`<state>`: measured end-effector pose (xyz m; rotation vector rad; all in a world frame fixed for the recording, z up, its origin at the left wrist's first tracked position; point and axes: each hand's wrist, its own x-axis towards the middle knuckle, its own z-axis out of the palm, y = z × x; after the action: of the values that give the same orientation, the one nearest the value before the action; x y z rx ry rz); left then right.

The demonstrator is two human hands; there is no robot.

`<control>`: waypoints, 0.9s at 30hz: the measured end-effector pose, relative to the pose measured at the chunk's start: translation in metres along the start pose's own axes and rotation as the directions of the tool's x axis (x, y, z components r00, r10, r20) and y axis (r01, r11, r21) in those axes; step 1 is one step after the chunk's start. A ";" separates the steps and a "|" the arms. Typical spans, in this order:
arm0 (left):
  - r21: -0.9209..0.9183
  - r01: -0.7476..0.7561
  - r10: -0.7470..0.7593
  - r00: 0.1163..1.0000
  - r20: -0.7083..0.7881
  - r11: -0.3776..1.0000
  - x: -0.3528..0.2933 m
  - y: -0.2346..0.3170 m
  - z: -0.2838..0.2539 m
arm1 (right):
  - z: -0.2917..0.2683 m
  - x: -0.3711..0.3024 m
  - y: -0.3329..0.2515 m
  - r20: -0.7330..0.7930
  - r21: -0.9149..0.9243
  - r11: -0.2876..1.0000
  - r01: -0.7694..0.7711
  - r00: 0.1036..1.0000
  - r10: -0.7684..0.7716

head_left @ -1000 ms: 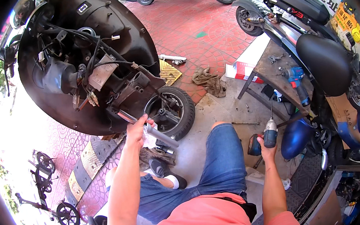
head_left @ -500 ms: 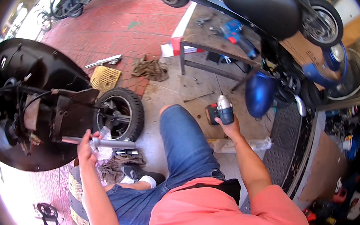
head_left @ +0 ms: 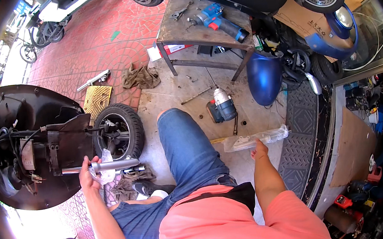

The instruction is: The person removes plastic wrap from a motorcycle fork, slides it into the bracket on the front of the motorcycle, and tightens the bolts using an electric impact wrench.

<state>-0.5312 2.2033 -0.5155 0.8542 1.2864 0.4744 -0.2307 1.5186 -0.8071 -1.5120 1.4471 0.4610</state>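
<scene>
Directions are taken from the picture's centre.

Change noted: the power driver (head_left: 225, 108), gripped in the right hand (head_left: 260, 149) half a second ago, now rests on the floor (head_left: 188, 85) at about 2 to 3 o'clock. This leaves the right hand free; it is at 4 o'clock, at the lower edge of a plastic-wrapped part (head_left: 242, 143). Its fingers appear loosely parted, with no grip visible; contact cannot be confirmed.

The grey metal tube (head_left: 119, 164) is at 8 o'clock, the left hand's (head_left: 88, 174) fingers closed around it and its crumpled clear film (head_left: 108, 176).

Obscured: the tube's outer end blends into the dark scooter body (head_left: 67, 143); wrapping blurs the part's shape.
</scene>
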 end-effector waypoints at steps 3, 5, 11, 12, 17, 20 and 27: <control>-0.008 0.008 -0.008 0.999 -0.036 1.000 -0.003 0.001 0.001 | 0.004 0.008 -0.006 0.095 -0.039 0.994 -0.098 0.990 0.101; -0.022 -0.007 0.006 0.998 -0.056 1.000 -0.004 0.000 0.000 | 0.013 0.009 -0.007 0.155 -0.045 0.992 -0.116 0.980 0.122; 0.043 -0.065 0.070 0.989 -0.127 0.997 -0.010 0.002 0.008 | 0.039 0.024 0.006 0.084 0.005 0.998 -0.067 0.994 0.066; 0.053 -0.075 0.082 0.985 -0.152 0.996 -0.008 0.001 0.006 | 0.040 0.025 0.010 0.046 0.055 0.996 -0.066 0.997 0.064; 0.093 -0.020 0.034 0.987 -0.157 0.995 0.001 -0.005 0.006 | 0.008 0.075 0.025 0.212 0.567 0.824 0.015 0.963 -0.164; 0.093 -0.075 0.090 0.980 -0.177 0.993 -0.002 -0.014 -0.011 | 0.010 -0.010 0.004 0.237 0.560 0.827 0.035 0.951 -0.201; 0.209 0.085 -0.060 0.990 -0.125 0.974 -0.078 -0.046 0.024 | -0.042 -0.199 -0.077 0.107 0.451 0.707 0.544 0.754 -0.648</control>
<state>-0.5340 2.1111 -0.5007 0.9655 1.4921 0.3358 -0.2191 1.5820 -0.5988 -1.4235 0.7047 -0.0484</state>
